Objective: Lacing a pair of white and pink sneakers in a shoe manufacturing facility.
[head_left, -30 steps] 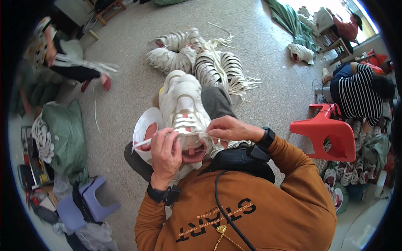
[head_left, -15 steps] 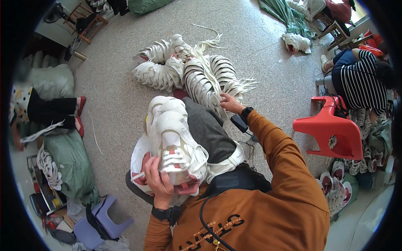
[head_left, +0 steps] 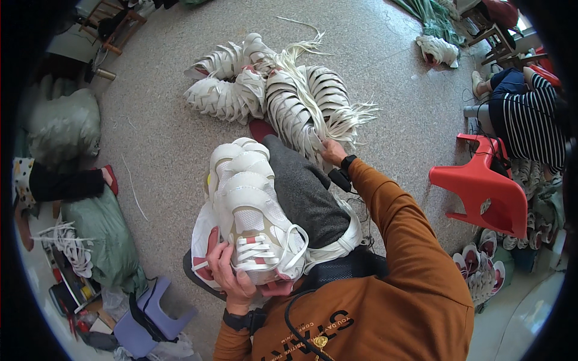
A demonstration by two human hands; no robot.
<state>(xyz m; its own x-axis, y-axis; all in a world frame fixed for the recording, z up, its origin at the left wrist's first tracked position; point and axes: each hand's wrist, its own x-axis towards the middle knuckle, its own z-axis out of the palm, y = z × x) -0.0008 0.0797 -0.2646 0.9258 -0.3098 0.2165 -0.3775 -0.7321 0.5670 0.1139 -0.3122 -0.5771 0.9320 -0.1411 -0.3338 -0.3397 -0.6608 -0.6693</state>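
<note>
A nested stack of white shoe uppers [head_left: 244,186] lies across my lap. The nearest upper has white laces [head_left: 255,253] through its eyelets over a red tongue; a loose loop curves out to its right. My left hand [head_left: 232,271] is closed on the side of this upper, thumb by its red lining. My right hand [head_left: 333,152] reaches forward, fingers closed at a bundle of loose white shoelaces [head_left: 310,108]. That bundle drapes over more stacked shoe uppers [head_left: 286,111] on the floor. The right fingertips are partly hidden among the laces.
A red plastic stool [head_left: 481,180] stands at right, near a person in a striped top [head_left: 530,123] and several shoes [head_left: 481,271]. At left are a green sack [head_left: 102,231], a purple stool [head_left: 147,319] and another person's dark-clad leg [head_left: 69,183]. A wooden chair [head_left: 111,27] stands far left.
My right hand has shifted slightly right and nearer, staying at the laces. My left hand keeps its hold on the upper. At left, the other person's legs and the white laces there have moved.
</note>
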